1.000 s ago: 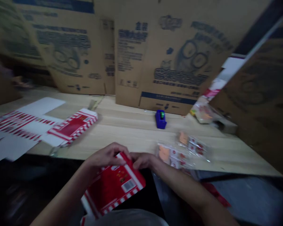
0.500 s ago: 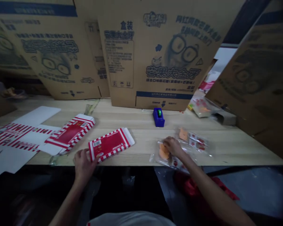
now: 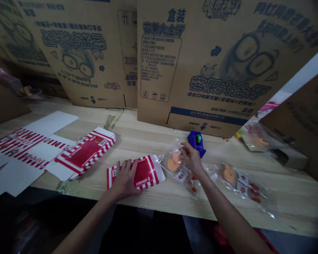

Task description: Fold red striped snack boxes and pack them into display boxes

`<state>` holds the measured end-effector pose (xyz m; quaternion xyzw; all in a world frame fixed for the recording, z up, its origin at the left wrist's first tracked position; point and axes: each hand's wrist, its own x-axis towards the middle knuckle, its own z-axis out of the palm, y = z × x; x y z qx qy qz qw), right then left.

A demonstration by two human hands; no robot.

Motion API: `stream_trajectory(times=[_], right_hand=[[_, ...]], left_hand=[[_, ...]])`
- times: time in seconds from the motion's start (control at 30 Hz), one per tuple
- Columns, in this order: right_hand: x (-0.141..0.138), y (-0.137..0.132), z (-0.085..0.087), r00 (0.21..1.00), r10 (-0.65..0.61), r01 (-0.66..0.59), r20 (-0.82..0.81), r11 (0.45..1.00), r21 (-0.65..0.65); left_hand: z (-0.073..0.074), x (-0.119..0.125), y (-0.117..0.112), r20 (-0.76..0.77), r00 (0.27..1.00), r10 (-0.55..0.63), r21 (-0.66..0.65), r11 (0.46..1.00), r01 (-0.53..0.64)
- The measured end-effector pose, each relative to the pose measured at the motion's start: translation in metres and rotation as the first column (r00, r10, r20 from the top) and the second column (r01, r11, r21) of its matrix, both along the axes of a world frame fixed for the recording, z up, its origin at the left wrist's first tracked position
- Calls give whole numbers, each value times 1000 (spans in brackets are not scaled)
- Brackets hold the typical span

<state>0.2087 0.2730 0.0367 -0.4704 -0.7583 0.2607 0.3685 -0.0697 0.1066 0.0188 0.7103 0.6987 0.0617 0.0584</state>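
While tall cardboard cartons [image 3: 214,70] wall off the back of the wooden table [image 3: 148,137], a flat red-and-white striped box [image 3: 149,173] lies near its front edge, long axis running left to right. The left hand [image 3: 125,178] rests open on the box's left half, fingers spread and pressing down. Just beside the box's right end lies a clear packet [image 3: 173,164] of orange sweets, pinched at its far edge by the right hand [image 3: 192,158], so it sits between both hands, nearer the right. A small blue tape dispenser [image 3: 196,141] stands just behind that hand.

"盒装" + "芒果大金牙" on center cardboard carton [image 3: 175,88]; same txt inverted on left carton [image 3: 76,88].
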Motion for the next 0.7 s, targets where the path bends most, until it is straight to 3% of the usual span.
stream_trajectory(times=[0.1,0.23,0.33,0.4,0.47,0.53,0.6,0.7], right_hand=[[-21,-1,0,984,138,-140,114,990,5],[-42,-28,-6,847,456,-436,272,890,-134],[-53,-46,-20,816,519,-464,255,851,-245],[-50,-51,-32,890,444,-405,103,875,-264],[-33,-49,-42,971,223,-236,-85,949,-211],[-3,-45,-48,982,-46,15,-184,986,-166],[30,-43,-50,963,-219,190,-157,965,-183],[52,-53,-51,973,-213,182,-85,943,-279]], left_hand=[[3,4,-8,5,1000,5,75,997,-5],[3,16,-11,0,999,-42,108,993,42],[-1,24,-14,17,998,-68,57,996,67],[-4,26,-16,28,998,-62,13,998,61],[-5,25,-18,30,998,-62,-34,997,63],[-4,23,-20,29,998,-59,-71,996,61],[-4,24,-23,29,998,-48,-81,995,50],[-4,33,-28,39,999,-5,-66,998,8]])
